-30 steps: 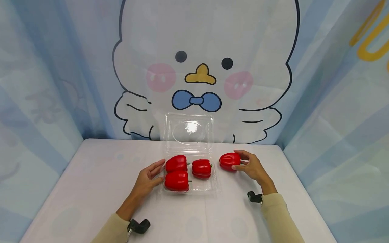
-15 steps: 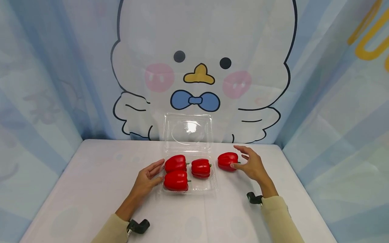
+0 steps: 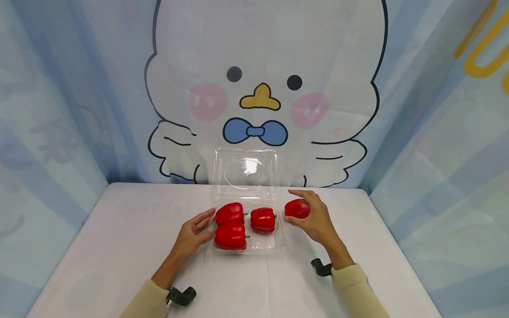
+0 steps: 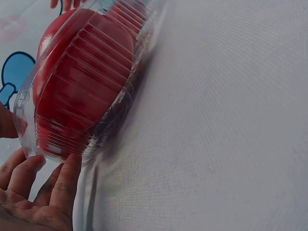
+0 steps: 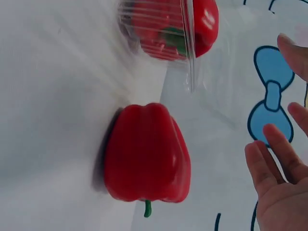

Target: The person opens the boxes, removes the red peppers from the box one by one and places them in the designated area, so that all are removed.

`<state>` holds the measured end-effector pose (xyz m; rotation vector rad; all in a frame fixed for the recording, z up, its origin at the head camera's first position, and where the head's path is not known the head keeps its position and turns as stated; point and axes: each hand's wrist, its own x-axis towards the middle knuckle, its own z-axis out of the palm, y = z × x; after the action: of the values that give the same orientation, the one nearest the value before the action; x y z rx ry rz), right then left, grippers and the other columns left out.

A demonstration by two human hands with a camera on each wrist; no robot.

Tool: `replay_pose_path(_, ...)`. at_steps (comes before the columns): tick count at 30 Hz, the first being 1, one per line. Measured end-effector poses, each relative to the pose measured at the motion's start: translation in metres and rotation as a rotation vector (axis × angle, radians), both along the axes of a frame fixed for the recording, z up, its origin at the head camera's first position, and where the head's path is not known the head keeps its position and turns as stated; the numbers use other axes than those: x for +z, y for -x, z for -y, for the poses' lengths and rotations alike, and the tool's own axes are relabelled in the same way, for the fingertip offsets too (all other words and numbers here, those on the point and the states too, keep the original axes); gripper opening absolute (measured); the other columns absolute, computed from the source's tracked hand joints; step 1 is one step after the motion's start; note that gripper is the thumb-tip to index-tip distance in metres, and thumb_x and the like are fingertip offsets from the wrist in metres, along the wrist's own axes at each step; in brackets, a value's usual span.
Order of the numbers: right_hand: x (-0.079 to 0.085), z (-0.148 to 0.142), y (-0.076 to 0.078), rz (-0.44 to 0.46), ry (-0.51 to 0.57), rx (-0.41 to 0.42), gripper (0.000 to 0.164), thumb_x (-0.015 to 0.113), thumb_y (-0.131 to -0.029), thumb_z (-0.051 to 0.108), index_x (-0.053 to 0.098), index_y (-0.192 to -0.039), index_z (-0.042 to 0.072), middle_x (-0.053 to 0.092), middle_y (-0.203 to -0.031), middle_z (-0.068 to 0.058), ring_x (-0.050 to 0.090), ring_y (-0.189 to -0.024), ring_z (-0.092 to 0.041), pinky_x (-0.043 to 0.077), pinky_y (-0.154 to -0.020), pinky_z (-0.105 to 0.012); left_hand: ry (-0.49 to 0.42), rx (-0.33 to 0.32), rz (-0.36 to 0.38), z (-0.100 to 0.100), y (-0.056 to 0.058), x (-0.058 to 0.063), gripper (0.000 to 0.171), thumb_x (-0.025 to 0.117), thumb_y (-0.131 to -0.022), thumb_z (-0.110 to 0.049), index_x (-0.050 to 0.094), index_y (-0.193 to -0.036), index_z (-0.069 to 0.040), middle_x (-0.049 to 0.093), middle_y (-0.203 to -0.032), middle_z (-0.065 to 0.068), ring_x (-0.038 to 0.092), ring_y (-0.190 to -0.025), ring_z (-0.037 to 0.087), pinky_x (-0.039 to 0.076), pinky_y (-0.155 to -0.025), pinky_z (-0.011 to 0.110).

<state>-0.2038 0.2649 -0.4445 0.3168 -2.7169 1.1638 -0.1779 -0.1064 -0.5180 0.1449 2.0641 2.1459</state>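
A clear plastic clamshell box [image 3: 268, 243] lies with its lid raised, holding three red bell peppers, among them a front-left pepper [image 3: 230, 237] and a right-hand pepper [image 3: 263, 220]. My left hand [image 3: 192, 235] rests on the box's left side. In the left wrist view its fingertips [image 4: 72, 166] touch the ribbed wall. Another red bell pepper [image 5: 147, 154] lies on its side on the table, right of the box. My right hand [image 3: 316, 216] is spread over it, thumb in front and fingers behind. The right wrist view shows a gap between that hand and the pepper.
The box's transparent lid [image 3: 246, 170] stands up at the back, near the printed curtain [image 3: 338, 44]. A white cloth covers the table [image 3: 131, 229]. Curtains also hang at both sides.
My right hand first lifts its fingers off the loose pepper, then shifts left and reaches over it. The left hand and the box keep their places.
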Motion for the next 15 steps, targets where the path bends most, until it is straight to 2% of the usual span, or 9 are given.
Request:
replay_pose_path(7,-0.008,0.029,-0.007,-0.027,-0.01,0.039,0.081,0.096,-0.076,0.017,0.06,-0.147,0.031,0.057,-0.15,-0.007,0.052,-0.142,-0.036,0.057,-0.106,-0.063,0.007,0.008,0.004,-0.001,-0.001,0.002,0.071,0.067,-0.094,0.007,0.047,-0.16,-0.008,0.046,-0.167,0.011,0.042,-0.157,0.031,0.048,-0.113,0.032)
replay_pose_path(12,-0.02,0.044,-0.007,-0.024,-0.016,0.06,0.081,0.097,-0.075,0.016,0.062,-0.146,0.031,0.059,-0.147,-0.005,0.059,-0.136,-0.039,0.059,-0.106,-0.059,0.011,0.012,0.005,-0.002,-0.001,0.002,0.071,0.066,-0.093,0.007,0.047,-0.16,-0.008,0.046,-0.167,0.011,0.042,-0.157,0.031,0.048,-0.114,0.033)
replay_pose_path(15,-0.026,0.05,-0.005,-0.012,-0.048,0.07,0.081,0.098,-0.074,0.017,0.062,-0.145,0.031,0.059,-0.147,-0.004,0.058,-0.137,-0.035,0.059,-0.107,-0.057,0.015,0.015,0.008,-0.002,-0.001,0.002,0.071,0.066,-0.093,0.007,0.047,-0.16,-0.008,0.046,-0.167,0.011,0.042,-0.157,0.031,0.047,-0.113,0.032)
